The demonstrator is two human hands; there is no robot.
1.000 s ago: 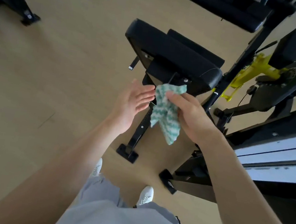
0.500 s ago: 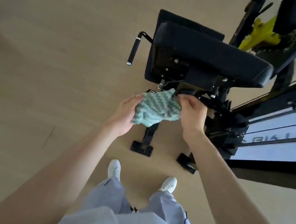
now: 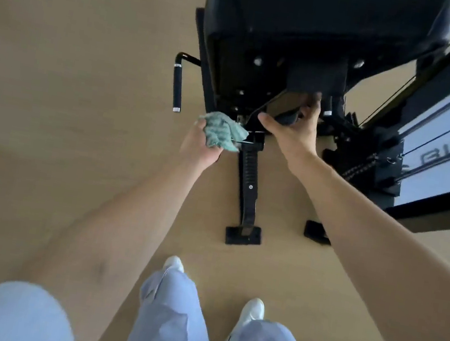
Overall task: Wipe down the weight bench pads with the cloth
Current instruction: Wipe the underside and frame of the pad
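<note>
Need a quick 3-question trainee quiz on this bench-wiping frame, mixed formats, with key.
1. True or false: the cloth is pressed flat on top of the bench pad.
2. Which hand holds the cloth? A) left hand B) right hand C) both
3. Fill in: the right hand grips a black ____ under the pad.

Key: 1. False; it is bunched in a hand, below the pad's near edge. 2. A. 3. handle, part of the bench frame; its exact function cannot be told.
</note>
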